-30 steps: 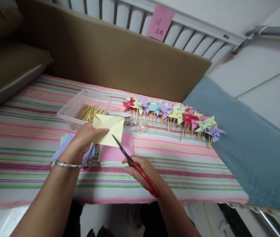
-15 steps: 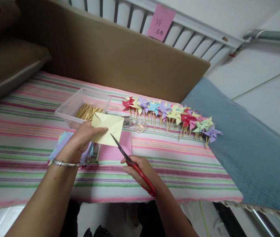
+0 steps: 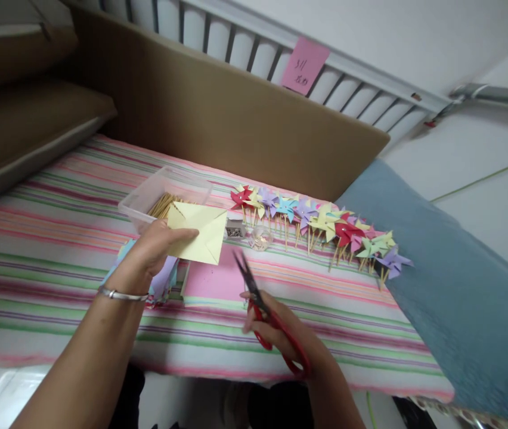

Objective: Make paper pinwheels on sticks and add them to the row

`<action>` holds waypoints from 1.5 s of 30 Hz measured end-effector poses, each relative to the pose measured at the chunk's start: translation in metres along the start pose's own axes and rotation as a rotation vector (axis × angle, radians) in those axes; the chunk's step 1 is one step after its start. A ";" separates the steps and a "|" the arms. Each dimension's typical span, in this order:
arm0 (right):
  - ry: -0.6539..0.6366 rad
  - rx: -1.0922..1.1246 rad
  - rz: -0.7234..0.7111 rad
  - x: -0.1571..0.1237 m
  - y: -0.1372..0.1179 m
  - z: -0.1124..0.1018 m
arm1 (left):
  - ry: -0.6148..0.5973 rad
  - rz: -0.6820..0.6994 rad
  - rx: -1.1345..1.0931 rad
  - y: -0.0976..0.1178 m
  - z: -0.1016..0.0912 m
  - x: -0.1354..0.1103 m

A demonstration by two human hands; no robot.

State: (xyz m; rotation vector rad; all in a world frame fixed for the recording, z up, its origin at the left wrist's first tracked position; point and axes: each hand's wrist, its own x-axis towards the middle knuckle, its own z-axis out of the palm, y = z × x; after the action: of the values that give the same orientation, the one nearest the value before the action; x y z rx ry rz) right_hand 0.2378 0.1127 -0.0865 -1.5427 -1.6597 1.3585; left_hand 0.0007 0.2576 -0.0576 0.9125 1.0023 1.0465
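Above striped cloth [image 3: 57, 238]: left hand [image 3: 149, 253] pinches yellow paper [image 3: 200, 232]; right hand [image 3: 287, 333] grips red scissors [image 3: 263, 310].

Matt yellow paper square [image 3: 200, 237] and red plastic-handled, metal-bladed scissors [image 3: 266, 316] above a striped woven cloth [image 3: 57, 238]; clear plastic tub [image 3: 146, 199] of wooden sticks [image 3: 163, 204], centre left.

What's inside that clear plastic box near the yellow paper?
The clear plastic box holds a heap of thin wooden sticks. The yellow paper, held in the left hand, covers the box's near corner, so that part is hidden.
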 end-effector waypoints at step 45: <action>0.177 0.109 0.041 0.020 -0.014 0.019 | -0.030 0.025 0.095 -0.023 0.009 0.009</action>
State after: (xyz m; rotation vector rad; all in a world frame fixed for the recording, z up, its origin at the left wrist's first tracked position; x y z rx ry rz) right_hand 0.2109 0.1270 -0.0866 -1.5919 -1.4322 1.2713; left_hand 0.0168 0.2598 -0.0785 1.0176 1.0249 1.0099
